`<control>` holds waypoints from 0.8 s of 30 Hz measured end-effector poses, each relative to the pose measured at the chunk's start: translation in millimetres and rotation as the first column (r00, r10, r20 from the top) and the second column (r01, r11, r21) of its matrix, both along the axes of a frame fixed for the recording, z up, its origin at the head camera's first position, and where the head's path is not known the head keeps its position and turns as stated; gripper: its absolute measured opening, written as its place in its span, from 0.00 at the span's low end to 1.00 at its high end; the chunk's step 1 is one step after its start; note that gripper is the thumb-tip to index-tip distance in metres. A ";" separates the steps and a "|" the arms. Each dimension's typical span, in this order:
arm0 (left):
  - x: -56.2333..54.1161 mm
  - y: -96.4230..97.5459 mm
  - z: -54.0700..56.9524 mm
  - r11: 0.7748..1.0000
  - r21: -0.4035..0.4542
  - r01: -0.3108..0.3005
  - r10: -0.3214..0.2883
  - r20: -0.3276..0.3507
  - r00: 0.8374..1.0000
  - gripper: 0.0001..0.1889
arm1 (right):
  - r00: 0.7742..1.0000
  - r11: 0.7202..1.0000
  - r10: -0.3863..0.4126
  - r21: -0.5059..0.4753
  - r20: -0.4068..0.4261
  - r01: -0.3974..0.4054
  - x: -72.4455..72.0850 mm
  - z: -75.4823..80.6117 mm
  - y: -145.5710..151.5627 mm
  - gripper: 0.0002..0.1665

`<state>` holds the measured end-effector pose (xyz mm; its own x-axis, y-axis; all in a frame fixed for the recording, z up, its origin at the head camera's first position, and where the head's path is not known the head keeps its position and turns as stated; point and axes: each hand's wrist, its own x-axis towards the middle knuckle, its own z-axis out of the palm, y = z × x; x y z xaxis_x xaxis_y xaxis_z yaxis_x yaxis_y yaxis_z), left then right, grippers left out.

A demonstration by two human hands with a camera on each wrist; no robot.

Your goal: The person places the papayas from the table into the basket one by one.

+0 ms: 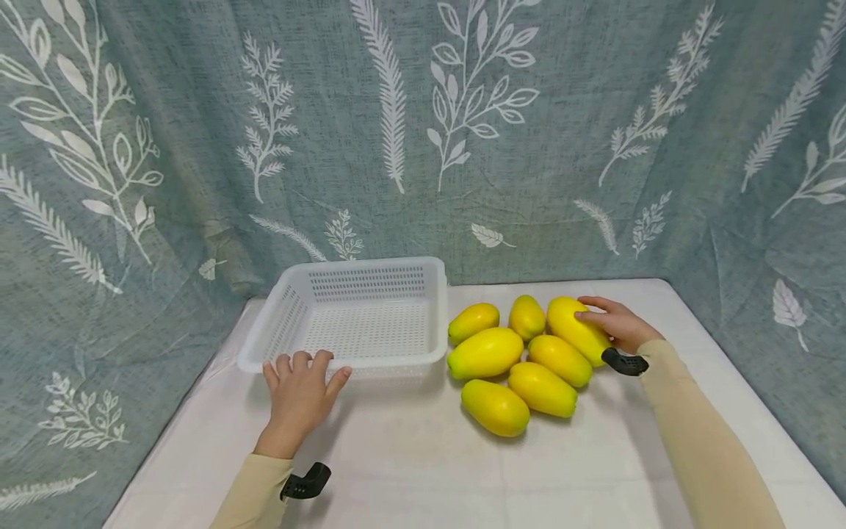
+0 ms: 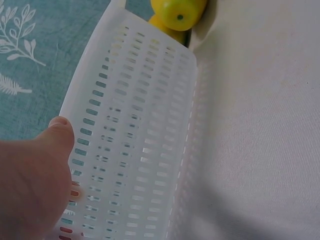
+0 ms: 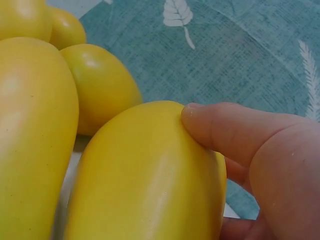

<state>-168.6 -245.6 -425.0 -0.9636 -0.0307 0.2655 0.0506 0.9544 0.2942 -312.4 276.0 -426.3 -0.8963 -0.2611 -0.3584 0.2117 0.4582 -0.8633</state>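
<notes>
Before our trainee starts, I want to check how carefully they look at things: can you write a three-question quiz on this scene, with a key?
1. Counting: how many yellow fruits show in the head view?
2. Multiple choice: what does the left hand touch? A) the patterned curtain B) the white basket C) a yellow fruit
3. True or false: the right hand is apart from every fruit.

Key:
1. Seven.
2. B: it grips the near rim.
3. False: it holds the rightmost fruit.
</notes>
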 end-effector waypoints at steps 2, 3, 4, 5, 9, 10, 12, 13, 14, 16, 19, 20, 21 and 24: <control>0.0 0.1 -0.6 1.000 -0.002 0.000 0.000 -0.002 1.000 0.25 | 1.000 1.000 -0.008 0.004 -0.001 0.008 0.8 0.9 0.7 0.48; 0.0 0.1 -0.8 1.000 -0.002 0.000 0.000 -0.004 1.000 0.25 | 1.000 1.000 -0.010 0.002 -0.003 0.010 1.2 2.0 1.2 0.48; -0.1 0.1 -1.0 1.000 -0.003 0.000 0.000 -0.004 1.000 0.25 | 1.000 1.000 -0.013 0.001 -0.005 0.013 1.3 3.5 1.8 0.48; -0.2 0.0 -1.1 1.000 -0.005 -0.001 0.001 -0.004 1.000 0.25 | 1.000 1.000 -0.013 0.006 -0.012 0.013 1.5 5.6 2.5 0.48; -1.3 0.0 -1.6 1.000 -0.010 0.000 0.000 -0.006 1.000 0.25 | 0.999 1.000 -0.002 -0.008 -0.040 0.001 -0.3 17.8 3.9 0.48; -1.1 -0.4 -1.6 1.000 -0.011 -0.001 0.001 -0.007 1.000 0.25 | 0.999 1.000 0.003 -0.008 -0.048 -0.004 -1.0 22.6 1.8 0.48; -0.7 -1.2 -1.4 1.000 -0.012 -0.003 0.002 -0.009 1.000 0.25 | 0.998 1.000 0.000 -0.020 -0.057 -0.001 -3.9 32.2 -5.5 0.49; -0.6 -1.5 -1.3 1.000 -0.012 -0.004 0.004 -0.008 1.000 0.25 | 0.998 0.999 -0.002 -0.033 -0.058 0.000 -5.4 38.2 -12.3 0.48; -0.7 -1.8 -1.3 1.000 -0.014 -0.005 0.005 -0.009 1.000 0.25 | 0.998 0.999 -0.004 -0.044 -0.059 0.001 -6.7 44.3 -20.2 0.48; -1.0 -2.3 -0.9 1.000 -0.017 -0.005 0.005 0.001 1.000 0.26 | 0.998 0.998 -0.015 -0.066 -0.059 0.011 -9.5 56.1 -39.4 0.47; -2.2 -2.4 -0.9 1.000 -0.016 -0.005 0.005 0.009 1.000 0.26 | 0.998 0.992 -0.028 -0.128 -0.053 0.021 -13.2 73.7 -77.1 0.45; -2.6 -2.3 -1.1 1.000 -0.016 -0.005 0.005 0.010 1.000 0.26 | 0.998 0.989 -0.032 -0.148 -0.053 0.024 -13.9 78.4 -90.7 0.44; -2.9 -2.1 -1.1 1.000 -0.014 -0.007 0.007 0.010 1.000 0.26 | 0.998 0.986 -0.036 -0.167 -0.051 0.027 -14.3 82.7 -105.4 0.43; -3.7 -1.0 -1.9 1.000 -0.018 -0.012 0.012 0.005 1.000 0.26 | 0.999 0.975 -0.024 -0.222 -0.045 0.014 -14.6 91.6 -152.7 0.41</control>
